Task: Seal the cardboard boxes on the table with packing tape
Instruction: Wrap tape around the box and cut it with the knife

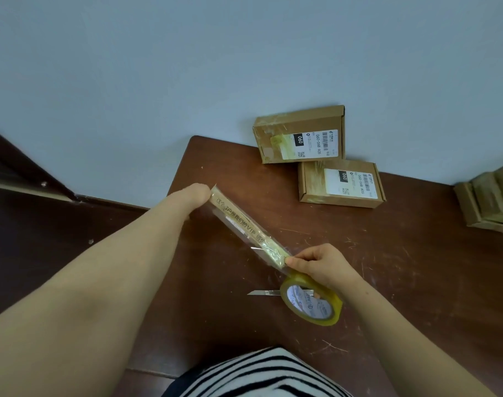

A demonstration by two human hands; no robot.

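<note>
- Stretching between both hands, the slim box is held over the middle of the desk, slanted from far left to near right and turned edge-on to the camera.
- Its near end is pinched by the right hand: the thumb is pressed flat onto the clear tape there, and the other fingers are curled behind.
- Its far end is met by the left hand, whose fingers are hidden past the wrist, so that hold cannot be told.
- The tape roll is seen hanging just below the right hand, joined to the box by the strip. Whether a finger is hooked through its core cannot be told.
- Looks now: plain brown card, a line of printed characters along the narrow face, and glossy film laid over it, yellowish where it bunches at the near end.
- Handling, as a judgement: the box is likely light and fairly stiff, though thin walls could be dented by a hard squeeze. It is best taken at the two short ends, with the long edge left free.
- The tape is expected to be sticky, limp and quick to crease, so it should be kept taut.
- A cutter blade is seen lying on the desk just left of the roll.
- At the far edge, a far labelled box and a nearer labelled box are parked touching each other.
</note>
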